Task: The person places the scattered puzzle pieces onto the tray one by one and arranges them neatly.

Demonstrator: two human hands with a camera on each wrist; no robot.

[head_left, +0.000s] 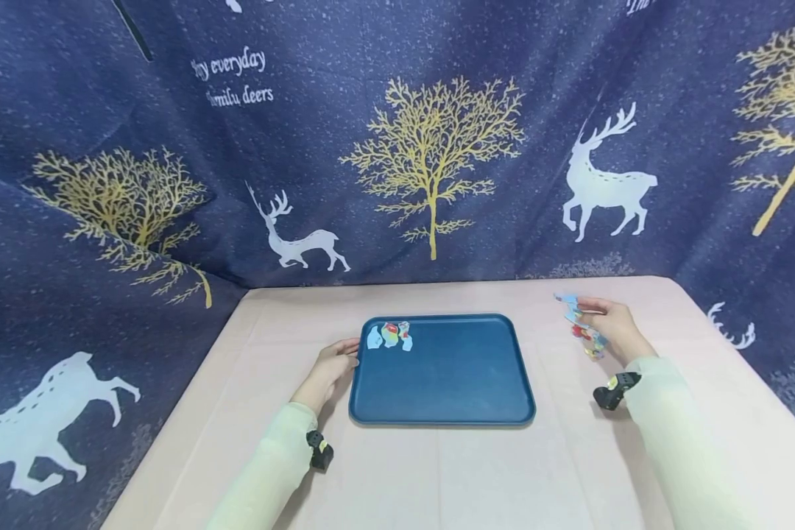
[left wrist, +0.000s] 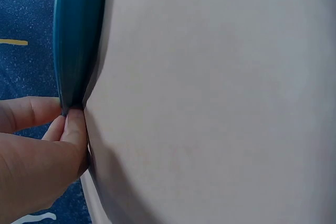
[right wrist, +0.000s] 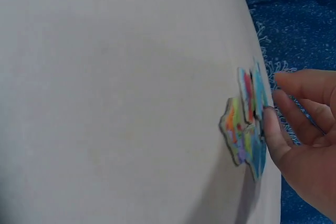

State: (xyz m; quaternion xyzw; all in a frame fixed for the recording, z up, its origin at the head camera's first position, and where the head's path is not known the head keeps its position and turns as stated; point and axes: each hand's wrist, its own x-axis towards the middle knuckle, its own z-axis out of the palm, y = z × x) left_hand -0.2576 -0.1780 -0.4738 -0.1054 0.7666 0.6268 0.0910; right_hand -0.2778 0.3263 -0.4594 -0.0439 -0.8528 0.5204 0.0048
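A dark blue rectangular tray [head_left: 444, 383] lies on the table with several small cut-out puzzle pieces [head_left: 389, 334] at its upper left corner. My left hand [head_left: 330, 369] is at the tray's left side; in the left wrist view, thumb and fingers pinch the tray's rim [left wrist: 79, 35]. To the right of the tray, my right hand [head_left: 612, 327] reaches over a cluster of colourful puzzle pieces [head_left: 589, 340]. Seen from the right wrist, its thumb touches the edge of these pieces [right wrist: 244, 135], while the other fingers are bent and stand apart from the thumb.
The table [head_left: 397, 478] has a pale pink cover. Behind it and along its sides hangs a dark blue cloth [head_left: 371, 147] with white deer and yellow trees. A small black wrist camera [head_left: 616, 390] sits at the right sleeve, and another camera [head_left: 319, 450] at the left.
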